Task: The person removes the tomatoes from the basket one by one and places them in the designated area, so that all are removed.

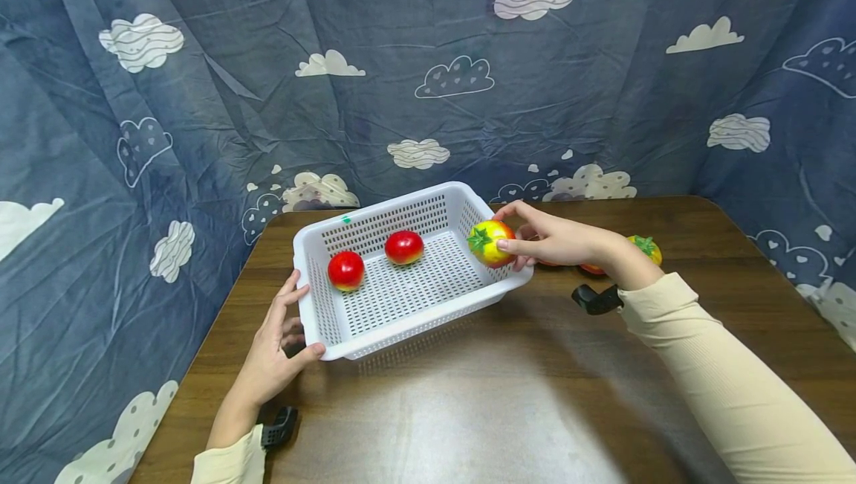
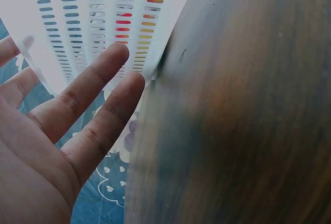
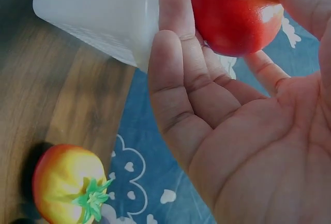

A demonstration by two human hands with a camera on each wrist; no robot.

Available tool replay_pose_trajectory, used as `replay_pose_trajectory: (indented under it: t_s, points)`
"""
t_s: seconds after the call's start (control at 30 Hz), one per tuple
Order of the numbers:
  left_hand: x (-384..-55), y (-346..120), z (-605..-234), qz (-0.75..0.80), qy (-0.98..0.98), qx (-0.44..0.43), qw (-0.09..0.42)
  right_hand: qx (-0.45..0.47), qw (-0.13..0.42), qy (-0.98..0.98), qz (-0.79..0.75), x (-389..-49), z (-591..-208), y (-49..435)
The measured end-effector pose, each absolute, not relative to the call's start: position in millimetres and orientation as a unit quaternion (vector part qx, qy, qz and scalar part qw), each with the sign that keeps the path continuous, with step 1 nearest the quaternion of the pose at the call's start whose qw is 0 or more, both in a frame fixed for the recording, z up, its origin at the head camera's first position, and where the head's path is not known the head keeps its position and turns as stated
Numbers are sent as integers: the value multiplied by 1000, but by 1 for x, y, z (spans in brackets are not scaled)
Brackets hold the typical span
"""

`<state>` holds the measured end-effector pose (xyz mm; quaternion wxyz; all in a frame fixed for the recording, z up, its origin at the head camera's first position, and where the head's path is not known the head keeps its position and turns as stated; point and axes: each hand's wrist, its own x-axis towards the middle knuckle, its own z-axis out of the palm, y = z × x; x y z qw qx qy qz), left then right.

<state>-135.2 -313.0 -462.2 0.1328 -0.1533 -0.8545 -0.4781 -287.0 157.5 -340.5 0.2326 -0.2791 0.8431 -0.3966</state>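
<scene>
A white perforated plastic basket stands mid-table, turned at an angle. Its left end is held by my left hand, thumb at the front corner and fingertips on the rim. In the left wrist view two fingers stretch out beside the slotted wall. Two red tomatoes, one at the left and one near the back, lie inside. Over the basket's right end my right hand pinches a shiny red-and-yellow tomato with a green star-shaped calyx. The right wrist view shows its red side between thumb and fingers.
More tomatoes lie on the brown wooden table behind my right wrist, partly hidden by it. One tomato shows near the table edge in the right wrist view. A blue cloud-patterned cloth hangs behind the table.
</scene>
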Motion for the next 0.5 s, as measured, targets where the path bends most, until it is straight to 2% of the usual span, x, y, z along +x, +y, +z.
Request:
replay_pose_trajectory:
  t_s: [0.5]
  points:
    - [-135, -313, -462, -478, -853, -156, 138, -257, 226, 843, -415, -278, -344, 172]
